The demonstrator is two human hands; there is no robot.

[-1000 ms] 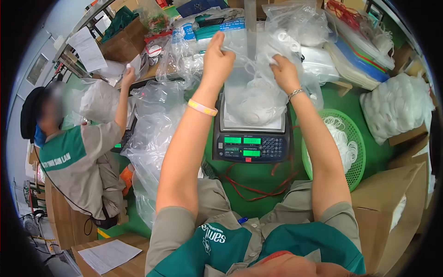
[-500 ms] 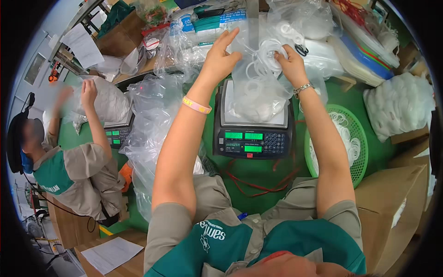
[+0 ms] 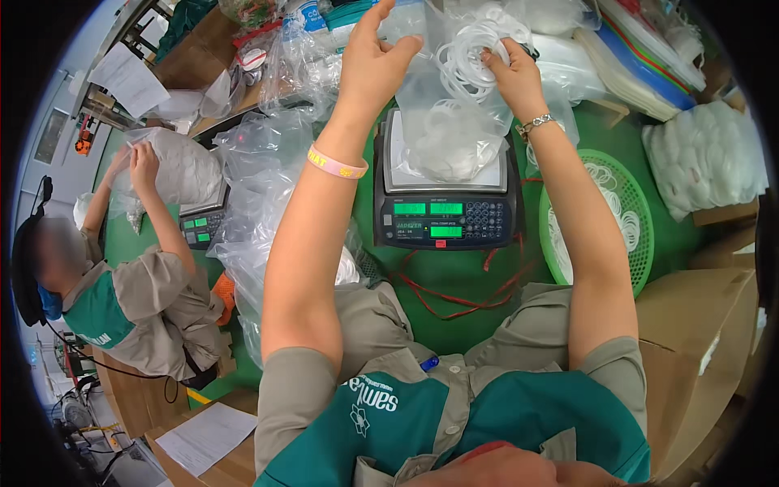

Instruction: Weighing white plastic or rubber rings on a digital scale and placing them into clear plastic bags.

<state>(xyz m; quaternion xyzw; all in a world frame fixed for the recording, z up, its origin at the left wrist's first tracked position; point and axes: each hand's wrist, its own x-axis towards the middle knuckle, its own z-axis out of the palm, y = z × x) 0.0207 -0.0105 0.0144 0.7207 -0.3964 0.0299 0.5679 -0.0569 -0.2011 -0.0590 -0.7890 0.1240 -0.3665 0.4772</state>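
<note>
Right hand (image 3: 518,77) brings white rings (image 3: 464,61) into clearer view versus a second ago, pinching them at the top of the clear bag (image 3: 454,146); left hand (image 3: 377,69) wide, thumb apart, can't tell if touching it; bag sits on scale (image 3: 442,223), green basket (image 3: 641,253) rightward; probably best: mouth spread, rings bunched

Grey short-sleeved shirt (image 3: 296,388), green panels (image 3: 552,410) (a white flower emblem (image 3: 359,420) on one), pink-and-yellow wristband (image 3: 329,161), silver bracelet (image 3: 535,123), grey trousers (image 3: 523,316)
</note>
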